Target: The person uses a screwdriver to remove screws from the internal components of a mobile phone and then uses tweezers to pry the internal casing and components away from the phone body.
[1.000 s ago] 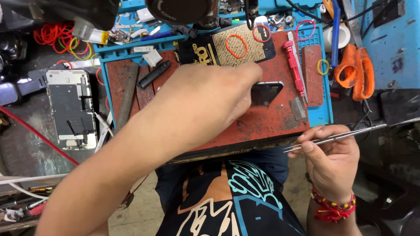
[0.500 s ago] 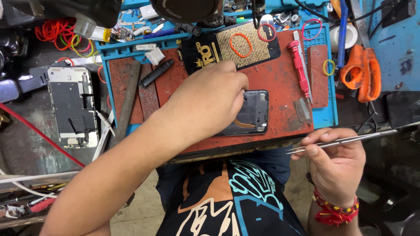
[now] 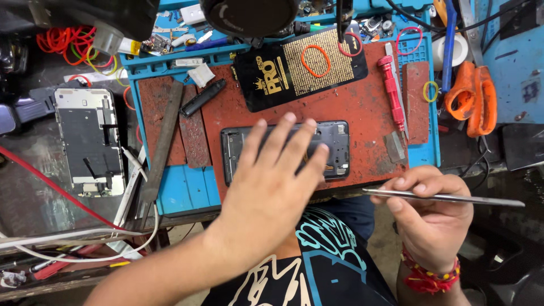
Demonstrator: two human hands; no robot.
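On the red mat (image 3: 362, 96): opened phone (image 3: 337, 148) lying flat under left hand (image 3: 272, 187), fingers spread, gripping nothing. Just off mat's near edge, right hand (image 3: 433, 218) pinching tweezers (image 3: 453, 198). Red screwdriver (image 3: 391, 90) right of phone, black card (image 3: 300, 68) behind it.

A red screwdriver (image 3: 392, 93), orange scissors (image 3: 473, 99) and a metal file (image 3: 160, 148) lie about.

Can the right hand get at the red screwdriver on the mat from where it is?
Probably yes: the red screwdriver lies uncovered on the red mat, but the right hand holds metal tweezers.
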